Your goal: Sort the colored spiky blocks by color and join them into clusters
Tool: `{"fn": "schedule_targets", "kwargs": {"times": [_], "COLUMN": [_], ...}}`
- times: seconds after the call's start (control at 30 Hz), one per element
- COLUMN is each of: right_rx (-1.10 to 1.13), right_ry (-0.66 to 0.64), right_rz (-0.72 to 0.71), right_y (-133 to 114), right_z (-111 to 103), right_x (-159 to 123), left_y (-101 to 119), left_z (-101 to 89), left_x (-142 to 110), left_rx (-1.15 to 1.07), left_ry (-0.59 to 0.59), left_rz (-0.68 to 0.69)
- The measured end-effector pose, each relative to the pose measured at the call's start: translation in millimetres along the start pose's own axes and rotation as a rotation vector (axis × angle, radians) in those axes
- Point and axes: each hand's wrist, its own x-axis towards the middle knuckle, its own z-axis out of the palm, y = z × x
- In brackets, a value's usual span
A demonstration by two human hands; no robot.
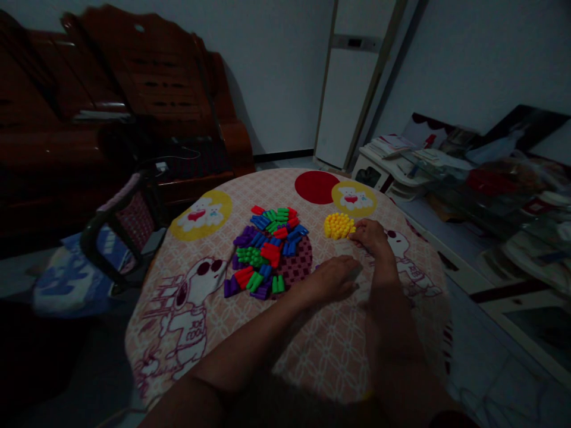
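My right hand (370,236) is at the right edge of a tight cluster of small yellow plastic pieces (339,226). Its fingers are pinched together on a yellow piece at that edge, mostly hidden by the fingertips. Palm down, my left hand (333,277) rests on the tablecloth nearer to me, fingers stretched out and holding nothing I can see. To its left lies a loose heap of bullet-shaped plastic toy pieces, among them green pieces (251,257), red pieces (271,253), blue pieces (292,241) and purple pieces (245,236), many side by side in small groups.
A patterned cloth (330,351) covers the round table. Left of it stands a folding chair (129,220); behind is a carved wooden sofa (156,89). A white floor-standing cabinet (348,89) is at the back. Cluttered low furniture (401,160) runs along the right.
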Motion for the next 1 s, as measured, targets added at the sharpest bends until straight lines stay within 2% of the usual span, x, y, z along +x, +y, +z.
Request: {"fn": "schedule_targets", "kwargs": {"times": [0.17,0.3,0.4,0.5,0.63,0.73,0.87,0.93,1.0], "right_rx": [0.037,-0.016,-0.005,0.034,-0.02,-0.117,-0.27,-0.38,-0.479], "right_ry": [0.007,0.107,0.209,0.211,0.068,-0.146,-0.393,-0.436,-0.434], "right_rz": [0.024,-0.024,-0.122,-0.214,-0.422,-0.637,-0.925,-0.983,-0.985], "right_y": [-3,-3,-9,-22,-49,-69,-83,-83,-79], "right_z": [0,-8,-8,5,45,91,156,178,190], "right_x": [-2,1,4,3,-12,-38,-79,-93,-99], "left_y": [-9,-19,-27,-41,-77,-109,-133,-133,-129], "left_z": [-1.7,-8.8,-25.9,-55.6,-104.2,-131.2,-144.9,-146.0,-146.0], "left_x": [-5,-7,-7,-11,-34,-61,-88,-92,-92], "left_rx": [-0.036,-0.103,-0.144,-0.136,-0.124,-0.126,-0.314,-0.412,-0.461], "left_ry": [0.033,0.056,0.138,0.297,0.591,0.828,1.057,1.112,1.132], "left_rz": [-0.022,-0.043,-0.058,-0.134,-0.325,-0.497,-0.625,-0.629,-0.613]}}
